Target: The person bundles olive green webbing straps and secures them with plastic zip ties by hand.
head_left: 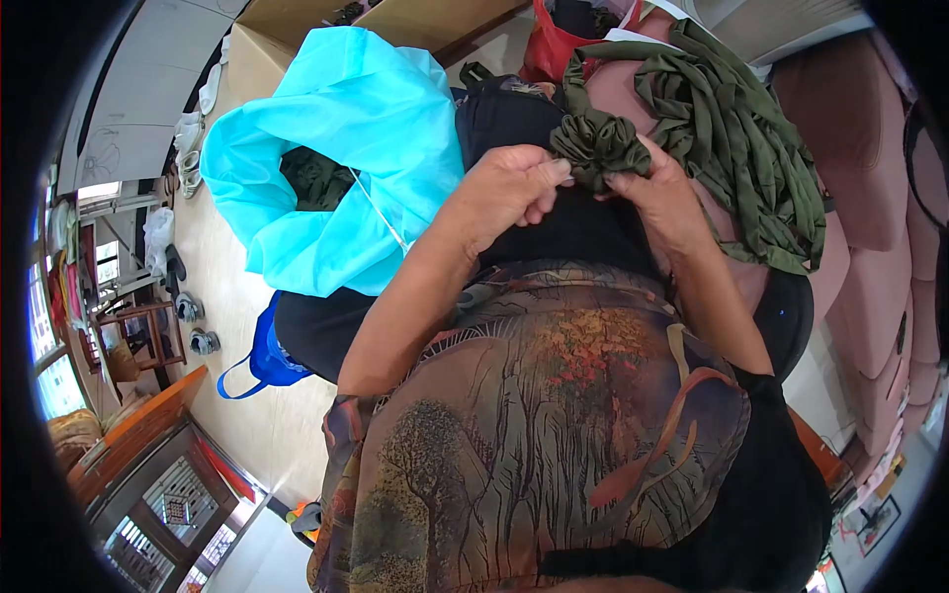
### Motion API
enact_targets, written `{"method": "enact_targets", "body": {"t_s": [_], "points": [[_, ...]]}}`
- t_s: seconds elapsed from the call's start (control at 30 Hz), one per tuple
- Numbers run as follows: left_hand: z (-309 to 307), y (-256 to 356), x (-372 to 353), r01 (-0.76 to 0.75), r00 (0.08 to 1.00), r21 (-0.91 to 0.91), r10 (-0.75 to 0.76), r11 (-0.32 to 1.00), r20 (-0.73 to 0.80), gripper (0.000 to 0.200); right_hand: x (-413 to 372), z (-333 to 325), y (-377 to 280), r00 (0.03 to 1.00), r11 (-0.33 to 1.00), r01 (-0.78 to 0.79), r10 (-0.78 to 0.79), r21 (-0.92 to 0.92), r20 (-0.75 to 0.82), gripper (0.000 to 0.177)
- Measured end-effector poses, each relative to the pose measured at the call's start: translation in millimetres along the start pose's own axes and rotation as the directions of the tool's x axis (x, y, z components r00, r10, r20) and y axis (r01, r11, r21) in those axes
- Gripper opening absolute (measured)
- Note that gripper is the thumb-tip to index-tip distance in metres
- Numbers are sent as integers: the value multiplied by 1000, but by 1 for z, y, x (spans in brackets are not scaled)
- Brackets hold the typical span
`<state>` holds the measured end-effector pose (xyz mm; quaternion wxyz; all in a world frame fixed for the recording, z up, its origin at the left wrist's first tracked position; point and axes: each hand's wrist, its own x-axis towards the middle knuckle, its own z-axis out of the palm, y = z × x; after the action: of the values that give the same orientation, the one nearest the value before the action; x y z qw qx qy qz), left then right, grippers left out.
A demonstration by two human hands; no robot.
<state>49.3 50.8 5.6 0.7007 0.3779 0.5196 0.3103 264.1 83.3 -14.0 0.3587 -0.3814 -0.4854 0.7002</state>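
Observation:
Both hands meet over my lap on a bunched rosette of olive-green fabric strip [598, 146]. My left hand [506, 190] pinches its left side with the fingertips. My right hand [660, 188] grips its right side from below. A long tangle of the same olive-green strip [736, 128] trails from the rosette up and to the right, draped over a pink cushion [613, 91]. Black trousers [573, 232] lie under the hands.
A large turquoise bag [346, 148] stands open to the left, dark green material inside it. A blue bag [265, 354] lies on the floor lower left, a red bag [549, 44] at top. A pink sofa [870, 198] runs along the right. Shoes and a wooden cabinet sit far left.

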Motion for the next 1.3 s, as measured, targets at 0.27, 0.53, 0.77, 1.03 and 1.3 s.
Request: {"method": "enact_targets", "body": {"t_s": [0.27,0.53,0.77,1.03,1.3], "points": [[-15,-6,-11,-4,998,-105,-4,995,-70,11,-8,-23,-51,959,633,229,-279,-739,58,51],[-1,6,-16,-137,986,84,144,987,-83,7,8,53,-30,776,78,523,-455,-849,437,56],[-29,15,-52,-311,635,939,768,148,89,1,21,29,-22,692,-102,526,-526,-844,494,6],[-106,30,-92,148,625,968,777,-204,69,12,6,-9,-30,802,-114,375,-459,-920,383,11],[-144,29,-110,235,577,946,816,-223,50,15,-7,-17,-29,876,13,276,-414,-961,246,11]]}}
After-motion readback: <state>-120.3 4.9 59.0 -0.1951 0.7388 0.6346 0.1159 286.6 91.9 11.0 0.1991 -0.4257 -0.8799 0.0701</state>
